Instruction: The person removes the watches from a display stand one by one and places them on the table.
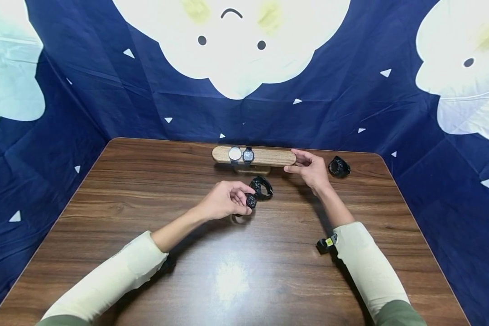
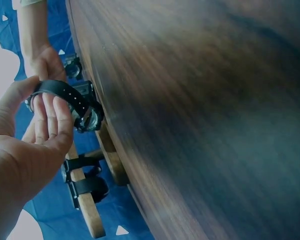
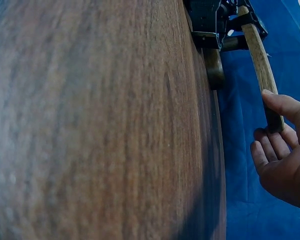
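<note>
My left hand (image 1: pixel 224 200) pinches a black wristwatch (image 1: pixel 251 201) between thumb and fingers, just above the table. In the left wrist view its black strap (image 2: pixel 60 89), with a row of holes, curves over the fingers. Right behind it another black wristwatch (image 1: pixel 256 184) lies on the table, its strap forming a loop. My right hand (image 1: pixel 313 173) grips the right end of a wooden watch stand (image 1: pixel 275 157), thumb in front. Strapped on the stand's left half are a white-dialled watch (image 1: pixel 235 154) and a square black watch (image 1: pixel 248 155), side by side.
A further black watch (image 1: pixel 339 167) lies at the back right of the brown wooden table (image 1: pixel 146 181). A blue cloth (image 1: pixel 195 102) with white clouds hangs behind the table and along both sides. A small black device (image 1: pixel 323 246) is at the right sleeve.
</note>
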`<action>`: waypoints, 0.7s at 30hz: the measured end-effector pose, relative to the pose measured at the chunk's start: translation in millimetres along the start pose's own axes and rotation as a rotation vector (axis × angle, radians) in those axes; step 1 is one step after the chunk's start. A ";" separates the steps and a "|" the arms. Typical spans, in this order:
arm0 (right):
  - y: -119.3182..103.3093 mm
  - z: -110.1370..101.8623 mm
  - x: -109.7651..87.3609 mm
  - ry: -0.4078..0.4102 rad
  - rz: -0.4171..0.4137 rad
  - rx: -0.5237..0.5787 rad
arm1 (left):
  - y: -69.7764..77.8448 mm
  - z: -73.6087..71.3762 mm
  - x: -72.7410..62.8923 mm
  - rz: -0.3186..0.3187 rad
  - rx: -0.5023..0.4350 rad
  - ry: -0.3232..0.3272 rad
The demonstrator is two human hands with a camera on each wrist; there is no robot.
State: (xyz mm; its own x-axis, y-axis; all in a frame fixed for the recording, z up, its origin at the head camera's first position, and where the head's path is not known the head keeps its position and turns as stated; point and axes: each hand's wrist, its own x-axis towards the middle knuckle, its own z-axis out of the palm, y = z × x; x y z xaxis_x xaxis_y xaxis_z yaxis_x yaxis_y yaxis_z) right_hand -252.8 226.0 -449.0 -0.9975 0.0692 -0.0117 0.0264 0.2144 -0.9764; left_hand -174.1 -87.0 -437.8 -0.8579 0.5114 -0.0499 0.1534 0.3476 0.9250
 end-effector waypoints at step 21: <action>1.1 0.4 0.0 0.000 -0.018 -0.008 | 0.0 13.8 6.4 -0.016 0.044 -0.059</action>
State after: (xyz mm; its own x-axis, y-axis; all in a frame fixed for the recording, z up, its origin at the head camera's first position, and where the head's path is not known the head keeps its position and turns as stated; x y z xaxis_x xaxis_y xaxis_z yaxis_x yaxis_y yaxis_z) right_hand -252.8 225.9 -450.2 -0.9978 0.0657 0.0061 0.0087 0.2239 -0.9746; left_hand -172.8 -72.8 -443.3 -0.8303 0.5504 -0.0876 0.1627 0.3897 0.9065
